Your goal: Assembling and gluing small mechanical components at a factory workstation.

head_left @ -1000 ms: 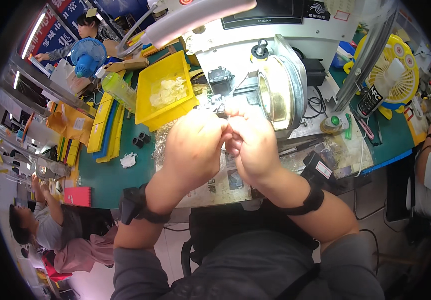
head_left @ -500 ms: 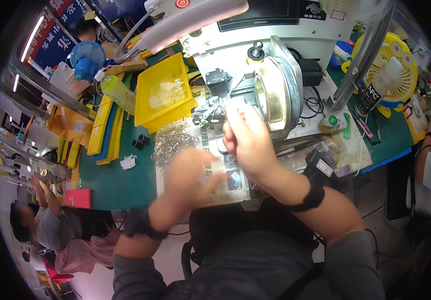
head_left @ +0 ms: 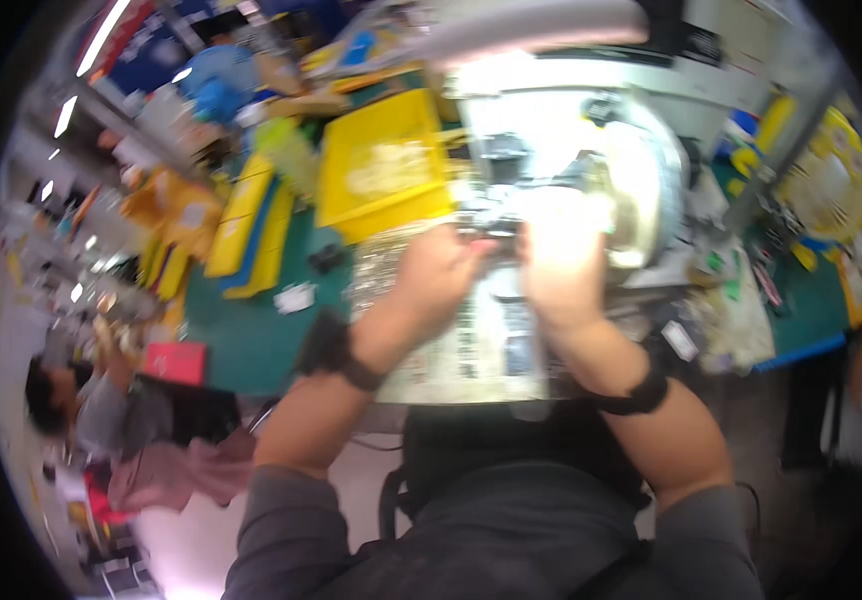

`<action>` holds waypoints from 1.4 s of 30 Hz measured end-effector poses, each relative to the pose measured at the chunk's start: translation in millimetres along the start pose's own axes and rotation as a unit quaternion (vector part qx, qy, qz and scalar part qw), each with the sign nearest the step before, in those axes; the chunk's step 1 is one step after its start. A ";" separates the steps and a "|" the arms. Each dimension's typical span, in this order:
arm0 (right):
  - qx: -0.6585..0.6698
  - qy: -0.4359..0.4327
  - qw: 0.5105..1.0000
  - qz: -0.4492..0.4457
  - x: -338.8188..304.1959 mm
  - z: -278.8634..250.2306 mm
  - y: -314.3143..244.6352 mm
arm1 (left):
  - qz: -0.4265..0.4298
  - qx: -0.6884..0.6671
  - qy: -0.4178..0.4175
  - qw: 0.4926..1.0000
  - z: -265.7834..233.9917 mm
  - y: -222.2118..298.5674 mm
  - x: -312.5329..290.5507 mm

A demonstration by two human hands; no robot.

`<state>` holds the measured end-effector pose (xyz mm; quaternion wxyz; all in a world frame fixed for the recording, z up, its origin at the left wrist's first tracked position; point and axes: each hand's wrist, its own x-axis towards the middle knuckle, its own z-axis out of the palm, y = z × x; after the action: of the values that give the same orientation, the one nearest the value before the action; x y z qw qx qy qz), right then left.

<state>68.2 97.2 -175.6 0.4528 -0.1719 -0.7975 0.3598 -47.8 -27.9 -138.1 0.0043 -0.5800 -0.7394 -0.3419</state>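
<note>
My left hand [head_left: 436,280] is at the near side of a small dark metal fixture [head_left: 491,210] on the machine. Its fingers look curled together; whatever they hold, if anything, is lost in blur. To its right, my right hand [head_left: 563,260] reaches up under the lamp beside the machine's round, gold-coloured wheel [head_left: 631,205]. Glare washes out its fingers, so their grip cannot be made out. Partly behind my left hand lies a heap of small metal pieces [head_left: 373,268] on a printed sheet [head_left: 461,365].
A yellow tray [head_left: 336,222] with pale pieces sits left of the machine. Yellow and blue bars [head_left: 251,235] and a red notebook [head_left: 175,362] lie further left. A yellow fan [head_left: 831,175] stands at the right. The lamp [head_left: 541,30] hangs above; another person [head_left: 101,400] sits at left.
My left hand has moved up and right, from above the sheet to the fixture, its fingers drawing in. My right hand has shifted slightly right. The whole view has swung and blurred.
</note>
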 end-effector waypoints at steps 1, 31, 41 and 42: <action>-0.044 0.034 0.996 -0.075 3.5 -4.2 5.1 | 0.041 0.059 0.009 0.997 0.0 -4.2 1.3; 0.306 0.019 0.938 0.159 16.2 -22.0 -42.1 | 0.120 0.106 0.097 0.982 0.0 -4.2 1.8; 0.396 -0.006 0.888 0.231 -14.7 -34.8 -57.7 | 0.044 0.111 0.090 0.989 -29.8 10.9 -12.7; 0.401 -0.020 0.881 0.251 -23.2 -40.1 -63.3 | -0.017 0.047 0.088 0.995 -40.9 13.8 -13.1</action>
<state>117.7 56.9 -130.1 0.3616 -0.1631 -0.5238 0.7539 -47.5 -58.7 -105.1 0.0905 -0.5345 -0.7610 -0.3565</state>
